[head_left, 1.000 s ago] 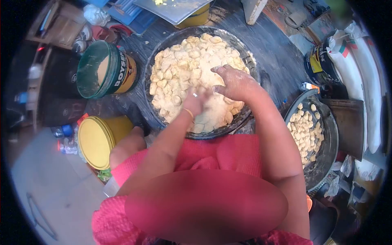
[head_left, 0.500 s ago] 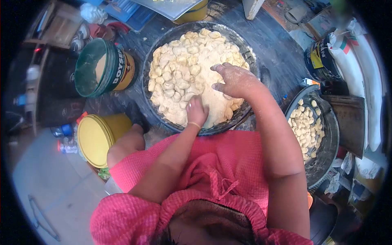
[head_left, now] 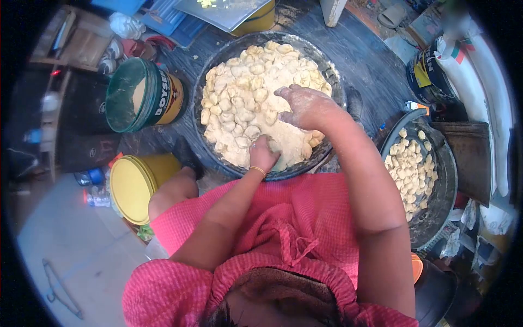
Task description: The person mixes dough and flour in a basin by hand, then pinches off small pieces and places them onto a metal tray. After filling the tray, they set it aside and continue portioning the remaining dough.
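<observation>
Pale, floury dough lies heaped in a large dark round pan set on a dark wooden table, with many small cut dough pieces piled across the far and left parts of the pan. The left hand, a thin bangle at its wrist, presses down into the smooth mass at the near edge of the pan, fingers curled into the dough so that it is not clear whether they grip any of it. The right hand, dusted with flour, rests on top of the dough just beyond, its fingers spread and slightly bent, clamped on nothing. To the right stands a second dark pan holding more small pieces. Left of the big pan a green can lies tilted, and nearer the person sits a yellow tub with its lid on. The person wears a pink garment.
</observation>
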`<action>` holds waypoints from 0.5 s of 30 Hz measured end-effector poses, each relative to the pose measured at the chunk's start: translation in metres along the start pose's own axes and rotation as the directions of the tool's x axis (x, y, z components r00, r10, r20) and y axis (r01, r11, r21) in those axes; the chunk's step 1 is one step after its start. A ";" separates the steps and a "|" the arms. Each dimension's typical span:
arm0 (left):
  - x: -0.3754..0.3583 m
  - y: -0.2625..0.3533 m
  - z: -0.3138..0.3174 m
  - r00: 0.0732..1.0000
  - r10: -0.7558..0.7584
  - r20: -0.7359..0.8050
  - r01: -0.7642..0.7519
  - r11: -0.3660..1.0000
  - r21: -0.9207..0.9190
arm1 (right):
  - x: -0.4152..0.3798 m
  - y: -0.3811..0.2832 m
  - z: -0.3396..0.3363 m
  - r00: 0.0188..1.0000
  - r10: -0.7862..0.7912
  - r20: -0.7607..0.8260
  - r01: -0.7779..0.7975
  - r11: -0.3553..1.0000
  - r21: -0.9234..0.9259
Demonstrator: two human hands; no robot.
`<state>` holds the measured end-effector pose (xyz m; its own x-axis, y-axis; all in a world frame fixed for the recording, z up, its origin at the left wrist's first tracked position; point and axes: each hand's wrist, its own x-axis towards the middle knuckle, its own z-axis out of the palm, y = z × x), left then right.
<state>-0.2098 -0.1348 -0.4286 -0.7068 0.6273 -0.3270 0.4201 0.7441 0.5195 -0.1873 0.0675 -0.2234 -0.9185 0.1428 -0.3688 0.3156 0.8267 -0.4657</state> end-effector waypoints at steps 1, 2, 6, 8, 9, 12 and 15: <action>0.001 0.002 -0.002 0.997 -0.071 0.012 0.072 0.985 -0.158 | 0.001 -0.001 0.000 1.000 0.004 0.010 -0.004 1.000 -0.014; 0.003 0.002 -0.002 0.997 -0.071 0.013 0.072 0.985 -0.159 | 0.002 -0.002 0.001 1.000 0.009 0.021 -0.009 1.000 -0.027; -0.004 -0.001 0.003 0.979 0.155 0.133 -0.183 0.954 0.236 | 0.004 -0.002 0.003 0.999 0.007 0.031 -0.006 1.000 -0.006; -0.011 -0.004 0.012 0.949 0.281 0.141 -0.310 0.909 0.280 | 0.007 0.001 0.008 1.000 -0.018 -0.006 0.018 1.000 -0.024; -0.013 -0.005 0.017 0.953 0.277 0.124 -0.301 0.917 0.262 | 0.007 0.000 0.007 1.000 -0.019 -0.005 0.019 1.000 -0.024; -0.013 -0.010 0.017 0.956 0.282 0.086 -0.294 0.916 0.273 | 0.006 -0.004 0.004 1.000 -0.020 0.008 0.020 1.000 -0.016; -0.014 -0.006 -0.010 0.961 0.241 0.132 -0.272 0.901 0.338 | 0.006 -0.004 0.007 0.999 -0.034 0.026 0.034 0.999 -0.030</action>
<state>-0.2080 -0.1500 -0.4193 -0.5030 0.8130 -0.2934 0.7636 0.5770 0.2898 -0.1928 0.0615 -0.2294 -0.9220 0.1005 -0.3740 0.2763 0.8474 -0.4534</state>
